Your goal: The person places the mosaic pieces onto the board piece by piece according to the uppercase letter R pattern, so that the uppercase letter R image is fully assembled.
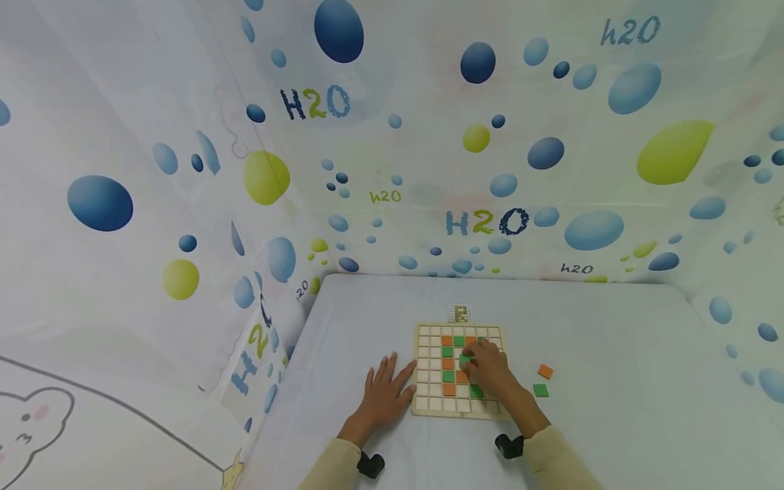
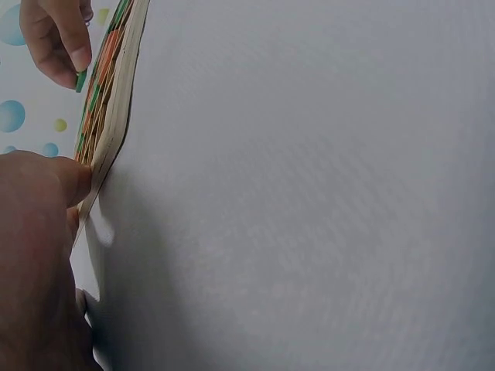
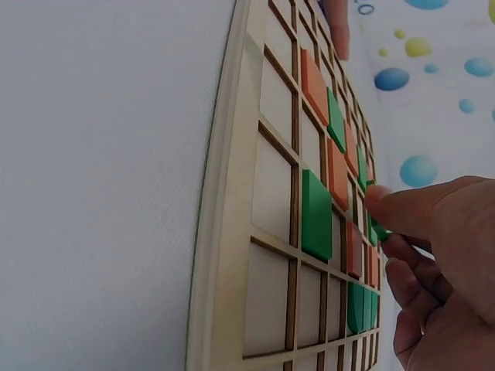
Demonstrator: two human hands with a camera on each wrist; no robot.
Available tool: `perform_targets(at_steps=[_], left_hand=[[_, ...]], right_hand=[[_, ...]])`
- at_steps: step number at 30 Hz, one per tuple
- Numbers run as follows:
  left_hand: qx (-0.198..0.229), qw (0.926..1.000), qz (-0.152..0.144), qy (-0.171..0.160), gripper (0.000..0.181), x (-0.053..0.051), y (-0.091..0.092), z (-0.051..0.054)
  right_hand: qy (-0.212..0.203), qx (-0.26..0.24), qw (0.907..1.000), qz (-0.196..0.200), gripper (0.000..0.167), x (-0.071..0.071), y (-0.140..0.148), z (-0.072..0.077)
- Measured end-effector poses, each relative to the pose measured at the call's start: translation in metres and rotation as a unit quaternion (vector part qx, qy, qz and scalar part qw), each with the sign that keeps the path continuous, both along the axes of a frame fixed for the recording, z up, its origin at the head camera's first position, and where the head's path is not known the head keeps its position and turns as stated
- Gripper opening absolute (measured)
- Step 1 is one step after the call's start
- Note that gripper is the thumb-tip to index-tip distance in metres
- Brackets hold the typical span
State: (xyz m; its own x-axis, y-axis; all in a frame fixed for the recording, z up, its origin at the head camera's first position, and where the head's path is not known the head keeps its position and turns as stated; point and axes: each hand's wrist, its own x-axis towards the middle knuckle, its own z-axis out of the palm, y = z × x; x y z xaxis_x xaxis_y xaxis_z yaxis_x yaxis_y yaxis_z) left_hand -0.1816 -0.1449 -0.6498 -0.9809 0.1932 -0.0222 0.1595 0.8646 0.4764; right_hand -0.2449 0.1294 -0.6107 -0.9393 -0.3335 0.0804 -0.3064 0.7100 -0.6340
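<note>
A square wooden grid board [image 1: 427, 412] lies on the table, with green and orange square tiles set in some of its cells. My right hand [image 1: 490, 367] is over the right part of the board. Between its thumb and fingers it pinches a green tile [image 2: 80, 80], held just above the grid in the left wrist view. A green tile [image 3: 316, 216] sits in a cell nearer the front edge. Fingers spread, my left hand [image 1: 384, 400] rests on the table and touches the board's left edge with its thumb side.
A loose orange tile [image 1: 545, 371] and a loose green tile [image 1: 540, 390] lie right of the board. Behind it is a small pattern card [image 1: 459, 313]. Printed sheeting with blue and green drops [image 1: 594, 230] rises behind the white table [image 1: 631, 381].
</note>
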Motion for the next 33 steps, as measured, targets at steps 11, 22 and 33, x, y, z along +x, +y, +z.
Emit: perform_targets(at_steps=[11,22,33], left_hand=[[0.028,0.9994,-0.01,0.016,0.055,0.006,0.002,0.008],[0.0,1.0,-0.007,0.001,0.055,0.003,0.001,0.006],[0.008,0.9999,-0.005,0.004,0.055,0.003,0.0,0.005]], right_hand=[[0.009,0.03,0.9994,0.016,0.009,-0.003,-0.007,0.0],[0.01,0.034,0.9987,0.036,0.009,-0.003,-0.006,0.004],[0.015,0.032,0.9993,0.015,0.004,0.0,0.01,0.003]])
